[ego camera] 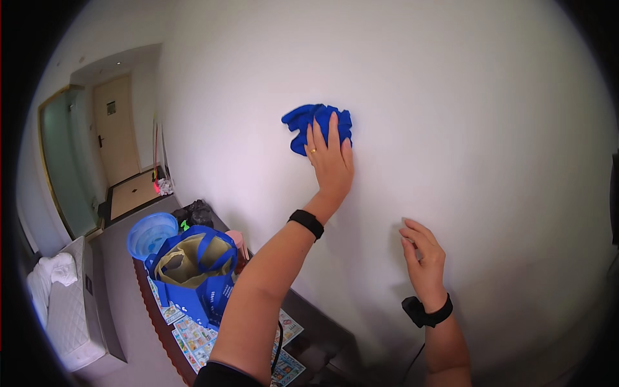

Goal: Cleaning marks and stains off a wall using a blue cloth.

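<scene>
A crumpled blue cloth (302, 118) is flat against the white wall (449, 121). My left hand (331, 159) presses it there with fingers spread over it; a ring is on one finger and a black band circles the wrist. Lower and to the right, my right hand (425, 256) is held up near the wall with bent fingers and nothing in them. Its wrist also wears a black band with a small module. Whether the right fingertips touch the wall, I cannot tell.
Below left, a blue shopping bag (193, 290) stands on printed sheets (193, 338) on a dark bench-like surface. Beside it are a blue basin (152, 234), a black plastic bag (198, 213) and a pink container (237, 239). A mattress (77, 300) and a door (116, 130) lie further left.
</scene>
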`<state>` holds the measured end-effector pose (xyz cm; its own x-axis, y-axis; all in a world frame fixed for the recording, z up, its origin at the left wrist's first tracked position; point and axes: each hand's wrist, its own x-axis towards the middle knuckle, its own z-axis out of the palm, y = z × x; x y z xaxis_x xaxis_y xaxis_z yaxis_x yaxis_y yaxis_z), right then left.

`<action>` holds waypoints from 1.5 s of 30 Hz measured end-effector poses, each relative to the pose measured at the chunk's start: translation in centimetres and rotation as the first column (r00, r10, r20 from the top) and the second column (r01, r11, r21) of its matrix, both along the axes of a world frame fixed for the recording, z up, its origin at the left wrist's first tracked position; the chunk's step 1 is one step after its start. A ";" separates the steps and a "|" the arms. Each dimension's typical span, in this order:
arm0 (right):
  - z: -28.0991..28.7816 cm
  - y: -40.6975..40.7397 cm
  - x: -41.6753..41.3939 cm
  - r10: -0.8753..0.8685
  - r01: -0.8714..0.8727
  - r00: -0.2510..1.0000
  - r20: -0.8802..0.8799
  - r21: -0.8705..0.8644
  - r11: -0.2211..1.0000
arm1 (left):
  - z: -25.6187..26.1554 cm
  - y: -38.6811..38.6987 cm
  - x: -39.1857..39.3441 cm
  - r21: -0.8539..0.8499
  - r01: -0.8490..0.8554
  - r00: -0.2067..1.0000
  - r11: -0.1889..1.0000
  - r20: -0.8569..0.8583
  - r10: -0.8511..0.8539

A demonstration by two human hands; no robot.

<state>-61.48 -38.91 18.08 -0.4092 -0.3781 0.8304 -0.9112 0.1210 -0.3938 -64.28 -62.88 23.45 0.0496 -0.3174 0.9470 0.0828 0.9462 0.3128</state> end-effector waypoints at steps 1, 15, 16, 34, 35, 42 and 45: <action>-0.1 0.3 -0.1 0.003 -0.003 1.000 -0.011 -0.012 1.000 | 0.8 0.1 0.0 -0.006 0.005 1.000 1.000 -0.003 -0.005; 1.0 3.1 0.1 0.015 -0.016 1.000 -0.012 -0.107 0.994 | 11.0 4.7 -0.6 -0.248 0.095 0.984 0.964 -0.124 -0.129; 1.1 3.2 0.1 0.033 -0.032 0.999 0.006 -0.097 0.995 | 10.1 4.9 -0.5 -0.247 0.089 0.987 0.965 -0.111 -0.119; 0.8 4.2 0.3 -0.023 0.020 0.999 -0.042 -0.056 0.998 | 1.8 6.7 0.2 -0.353 0.118 0.990 0.928 -0.029 -0.137; 0.8 4.3 0.3 -0.030 0.028 0.999 -0.029 -0.066 0.997 | 2.9 6.9 0.3 -0.385 0.090 0.994 0.919 -0.017 -0.105; 1.1 4.8 0.3 -0.057 0.059 0.998 0.024 -0.091 0.994 | 10.8 9.2 0.1 -0.426 0.088 0.989 0.900 -0.070 -0.129; 1.0 4.7 0.0 -0.060 0.057 0.998 -0.025 -0.118 0.991 | 10.7 9.6 -0.1 -0.416 0.107 0.985 0.903 -0.081 -0.154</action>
